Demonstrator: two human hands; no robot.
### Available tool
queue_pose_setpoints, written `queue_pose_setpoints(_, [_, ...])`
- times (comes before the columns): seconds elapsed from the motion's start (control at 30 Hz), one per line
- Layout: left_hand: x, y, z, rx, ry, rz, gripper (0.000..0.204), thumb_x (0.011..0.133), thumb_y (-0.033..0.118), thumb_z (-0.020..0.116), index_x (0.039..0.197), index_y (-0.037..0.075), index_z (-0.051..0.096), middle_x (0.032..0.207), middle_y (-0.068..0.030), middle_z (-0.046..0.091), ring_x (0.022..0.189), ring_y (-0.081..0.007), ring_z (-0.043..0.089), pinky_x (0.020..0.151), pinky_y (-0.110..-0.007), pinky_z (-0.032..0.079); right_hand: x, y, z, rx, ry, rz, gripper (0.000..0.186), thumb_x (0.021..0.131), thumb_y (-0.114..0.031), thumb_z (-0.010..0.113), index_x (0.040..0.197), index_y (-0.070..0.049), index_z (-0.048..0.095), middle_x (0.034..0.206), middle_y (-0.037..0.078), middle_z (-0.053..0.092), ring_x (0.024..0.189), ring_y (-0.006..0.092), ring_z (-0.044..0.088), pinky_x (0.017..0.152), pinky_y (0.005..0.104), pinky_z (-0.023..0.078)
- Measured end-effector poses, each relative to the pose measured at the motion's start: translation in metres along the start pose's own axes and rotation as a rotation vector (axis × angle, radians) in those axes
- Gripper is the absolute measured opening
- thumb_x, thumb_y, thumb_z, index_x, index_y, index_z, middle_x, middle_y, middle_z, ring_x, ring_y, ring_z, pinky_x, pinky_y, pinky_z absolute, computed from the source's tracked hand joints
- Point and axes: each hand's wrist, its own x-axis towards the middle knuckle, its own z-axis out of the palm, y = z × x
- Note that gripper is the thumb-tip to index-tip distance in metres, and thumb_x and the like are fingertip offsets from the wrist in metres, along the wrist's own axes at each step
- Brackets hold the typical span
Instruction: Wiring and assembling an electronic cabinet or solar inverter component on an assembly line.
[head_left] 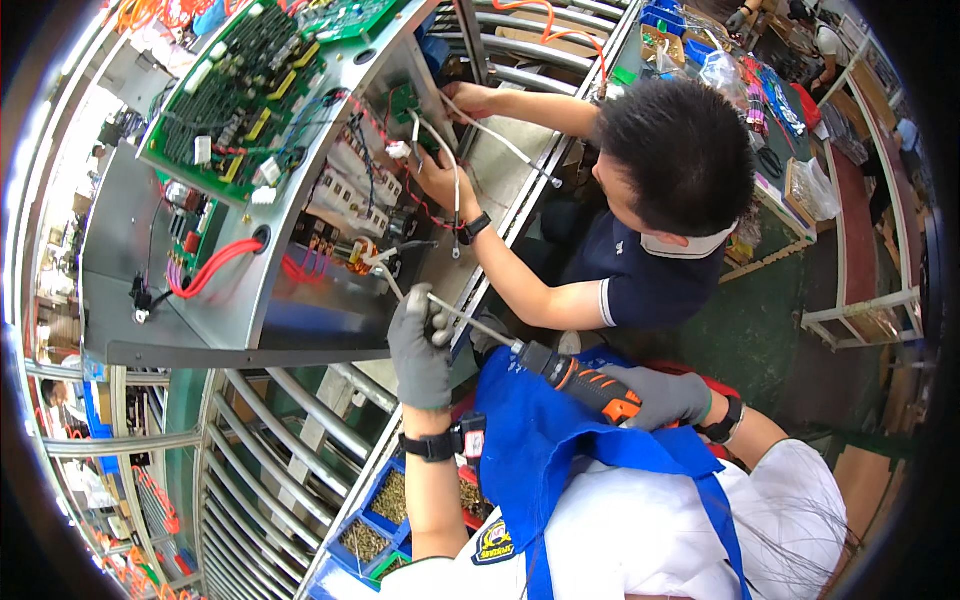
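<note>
My right hand [665,397], in a grey glove, grips an orange and black power screwdriver [590,388]. Its long metal bit [470,321] points up and left to my left hand [418,350]. That hand, also gloved, has its fingers curled at the bit's tip; what they hold there is too small to tell. Just above it, a pale cable end [388,278] comes out of the open metal cabinet [330,270]. Inside the cabinet are wires and components. A co-worker's hand [440,180] is beside a small green board [402,102] and white cables [455,165] in there.
The co-worker [650,230] leans in from the right, forearms across the cabinet's opening. A large green circuit board [235,110] sits on top of the cabinet. Metal rollers [290,420] run below, beside blue bins [385,500] of small fasteners. Shelving [860,310] stands far right.
</note>
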Motion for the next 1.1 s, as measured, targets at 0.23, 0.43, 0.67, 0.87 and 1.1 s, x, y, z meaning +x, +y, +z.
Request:
queue_pose_setpoints(0.23, [0.034,-0.007,0.001,0.059,-0.043,-0.091,0.024,0.094,0.026,0.06,0.102,0.004,0.06,0.08,0.0037,0.049,0.066,-0.0026,0.045,0.047,-0.014,0.033,0.007,-0.029,0.007,0.158,0.161,0.092,0.078,0.063,-0.02,0.084,0.127,-0.002,0.044,0.092,0.001,0.052,0.08,0.0099,0.05,0.07,0.0248,0.046])
queue_pose_setpoints(0.43, [0.046,-0.009,0.004,-0.186,-0.119,-0.06,0.019,0.094,0.019,0.059,0.104,0.003,0.06,0.08,0.0027,0.05,0.065,-0.0042,0.047,0.047,-0.015,0.035,0.01,-0.033,0.011,0.137,0.199,0.089,0.076,0.062,-0.019,0.084,0.125,-0.002,0.045,0.089,0.001,0.053,0.077,0.01,0.051,0.068,0.0246,0.046])
queue_pose_setpoints(0.67, [0.061,-0.014,0.005,-0.231,-0.178,-0.082,0.016,0.093,0.022,0.06,0.092,0.006,0.059,0.076,0.0029,0.051,0.061,-0.0025,0.046,0.045,-0.013,0.035,0.016,-0.024,0.021,0.119,0.249,0.049,0.08,0.061,-0.015,0.083,0.127,-0.004,0.039,0.081,0.003,0.056,0.07,0.0094,0.054,0.061,0.0245,0.048])
queue_pose_setpoints(0.87, [0.089,-0.005,0.022,-0.231,-0.231,-0.093,0.021,0.094,0.027,0.06,0.101,0.007,0.061,0.077,0.0025,0.054,0.062,-0.0044,0.049,0.046,-0.014,0.037,0.032,-0.037,0.026,0.224,0.296,-0.018,0.07,0.065,-0.018,0.081,0.121,-0.004,0.042,0.08,0.004,0.055,0.062,0.0111,0.056,0.055,0.026,0.048])
queue_pose_setpoints(1.1, [0.087,-0.01,0.003,-0.231,-0.28,-0.213,0.035,0.092,0.039,0.061,0.105,0.006,0.056,0.077,0.0039,0.047,0.06,-0.0032,0.042,0.045,-0.014,0.034,0.107,-0.047,0.019,0.328,0.382,-0.14,0.066,0.071,-0.025,0.081,0.118,-0.004,0.039,0.078,0.006,0.053,0.057,0.0147,0.058,0.049,0.0297,0.05])
